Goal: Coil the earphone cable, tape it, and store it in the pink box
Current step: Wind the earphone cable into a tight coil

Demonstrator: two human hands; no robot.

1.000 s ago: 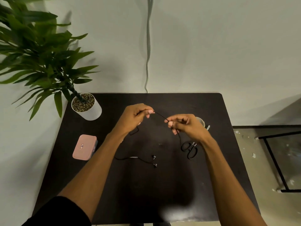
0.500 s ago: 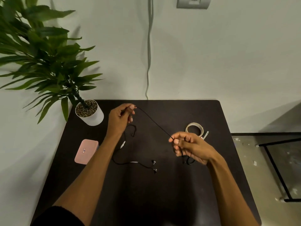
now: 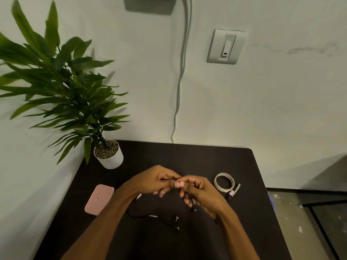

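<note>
My left hand (image 3: 155, 182) and my right hand (image 3: 200, 192) meet above the middle of the black table (image 3: 187, 156), fingertips touching. Both pinch the thin black earphone cable (image 3: 150, 216); loops of it hang inside my right hand's curled fingers. The rest of the cable trails on the table below my hands and ends in two earbuds (image 3: 176, 223). The closed pink box (image 3: 99, 199) lies flat to the left of my left forearm. A roll of clear tape (image 3: 224, 181) lies to the right of my right hand.
A potted plant in a white pot (image 3: 109, 156) stands at the table's back left corner. A small dark tool (image 3: 231, 193), mostly hidden by my right hand, lies beside the tape. A grey wall cable (image 3: 178, 91) hangs behind the table. A black frame (image 3: 323, 218) stands on the floor at right.
My hands, which were apart with the cable stretched between them, have come together at the middle. The camera has tilted up, showing more wall.
</note>
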